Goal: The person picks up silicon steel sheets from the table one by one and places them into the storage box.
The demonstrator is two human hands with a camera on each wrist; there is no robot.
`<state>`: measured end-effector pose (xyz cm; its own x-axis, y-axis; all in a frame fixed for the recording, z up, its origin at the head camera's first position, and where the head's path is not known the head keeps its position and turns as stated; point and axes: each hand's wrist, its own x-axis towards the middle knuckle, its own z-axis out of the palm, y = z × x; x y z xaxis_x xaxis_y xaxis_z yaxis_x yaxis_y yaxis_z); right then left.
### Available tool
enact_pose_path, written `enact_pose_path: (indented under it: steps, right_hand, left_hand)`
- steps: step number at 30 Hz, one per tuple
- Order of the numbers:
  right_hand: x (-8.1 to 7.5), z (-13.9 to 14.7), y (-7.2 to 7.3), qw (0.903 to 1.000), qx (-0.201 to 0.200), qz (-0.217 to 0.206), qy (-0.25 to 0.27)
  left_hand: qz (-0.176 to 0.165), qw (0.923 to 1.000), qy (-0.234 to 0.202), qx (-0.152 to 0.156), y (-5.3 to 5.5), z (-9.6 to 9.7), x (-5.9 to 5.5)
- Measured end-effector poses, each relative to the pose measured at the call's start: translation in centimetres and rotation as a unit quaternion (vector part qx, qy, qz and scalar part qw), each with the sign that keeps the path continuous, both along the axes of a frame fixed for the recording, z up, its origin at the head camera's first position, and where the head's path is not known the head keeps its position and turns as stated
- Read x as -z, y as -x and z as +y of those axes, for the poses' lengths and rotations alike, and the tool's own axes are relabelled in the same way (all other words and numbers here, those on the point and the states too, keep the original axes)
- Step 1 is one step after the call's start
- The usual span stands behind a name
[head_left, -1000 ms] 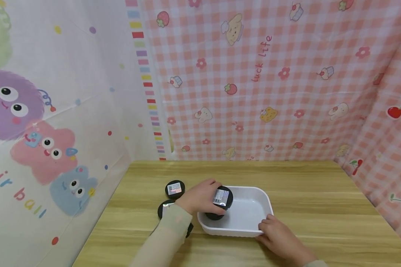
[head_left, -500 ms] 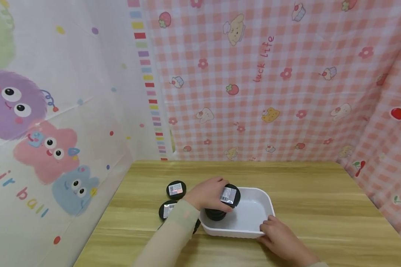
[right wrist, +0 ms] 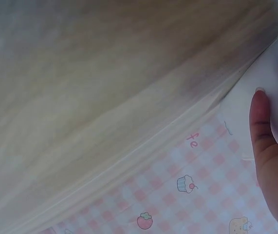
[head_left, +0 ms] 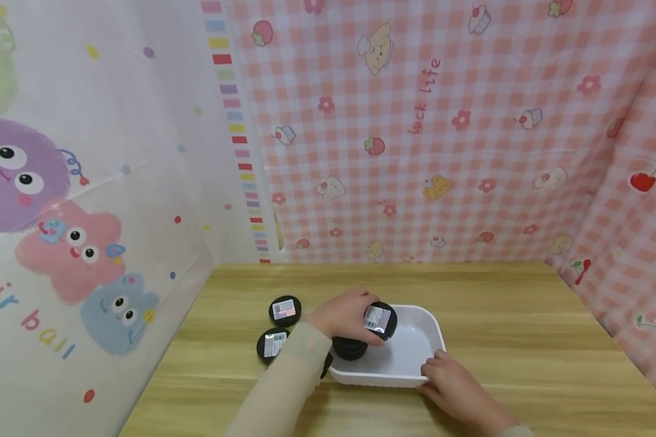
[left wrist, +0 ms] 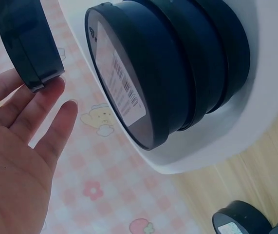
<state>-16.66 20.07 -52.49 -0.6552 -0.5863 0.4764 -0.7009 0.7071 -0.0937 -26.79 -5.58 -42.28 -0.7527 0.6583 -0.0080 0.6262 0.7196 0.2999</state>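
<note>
My left hand [head_left: 347, 317] holds a round, flat black container [head_left: 379, 320] with a white barcode label on top, between thumb and fingers, above the white tray [head_left: 410, 359]. In the left wrist view the held container [left wrist: 27, 41] is apart from a stack of similar black containers [left wrist: 177, 63], which stands inside the tray's left end. My left hand partly covers that stack [head_left: 351, 349] in the head view. My right hand [head_left: 452, 383] grips the tray's front right corner, thumb at the wall in the right wrist view; some fingers are hidden.
Left of the tray, two labelled black containers lie on the wooden table [head_left: 503, 315]: one farther back [head_left: 285, 311], one nearer [head_left: 272, 346], partly behind my left sleeve [head_left: 284, 382]. Patterned cloths hang behind and beside the table.
My left hand has carried the held container a little to the right over the tray, away from the stack. The right hand keeps its grip on the tray's corner.
</note>
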Motion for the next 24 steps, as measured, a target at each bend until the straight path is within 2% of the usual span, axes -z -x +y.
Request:
enact_pose_path:
  steps: [6,11,20,24]
  right_hand:
    - [0.1,0.0,0.3,0.9997,-0.011,0.023,0.006]
    - [0.3,0.1,0.2,0.9999,-0.008,0.012,0.001]
    - [-0.1,0.1,0.0,1.0000,0.000,-0.006,-0.002]
    - [-0.1,0.0,0.0,1.0000,0.000,-0.006,0.000]
  left_hand:
    - [-0.009,0.9997,0.018,-0.011,0.2,0.2,-0.1]
    - [-0.002,0.9996,0.026,-0.010,0.1,0.7,-0.2]
    - [-0.024,0.9993,0.024,-0.014,1.0,1.7,0.2]
    - [-0.030,0.9991,0.028,-0.013,1.0,1.8,0.1]
